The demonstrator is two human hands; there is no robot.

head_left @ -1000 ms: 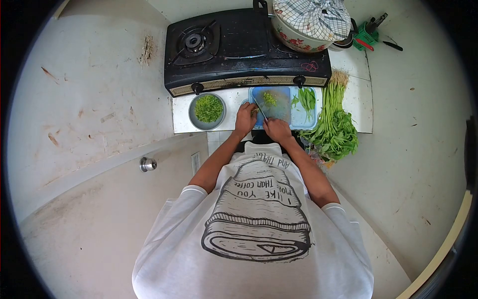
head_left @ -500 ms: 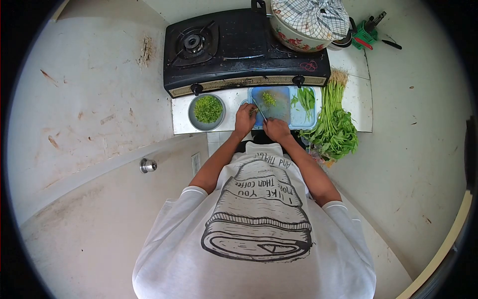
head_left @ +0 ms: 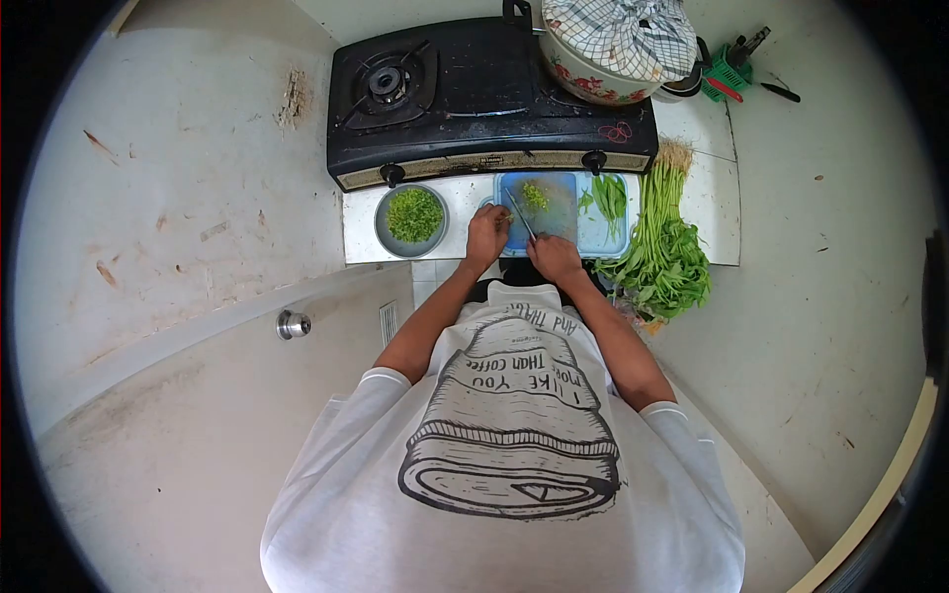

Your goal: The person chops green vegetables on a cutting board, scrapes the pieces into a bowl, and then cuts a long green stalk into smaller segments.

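My right hand point(head_left: 556, 259) is closed around the handle of a knife point(head_left: 521, 214), whose blade points up and to the left over a blue cutting board point(head_left: 556, 222). Left of the blade, my left hand point(head_left: 487, 235) is closed, with a bit of green stem point(head_left: 509, 218) at its fingertips. Chopped greens point(head_left: 535, 196) lie in a small heap near the board's top. The board rests on a light blue tray point(head_left: 620, 247), and leafy greens point(head_left: 609, 198) lie on the tray's right side.
A grey bowl point(head_left: 380, 237) of chopped greens point(head_left: 414, 214) stands on the left. To the right lies a big bunch of leafy stalks point(head_left: 664, 222). Behind is a black gas stove point(head_left: 484, 89) bearing a cloth-topped pot point(head_left: 603, 89). A green basket point(head_left: 727, 77) holds utensils at back right.
My right hand and the knife have shifted slightly to the right, away from my left hand. My left hand stays in nearly the same place.
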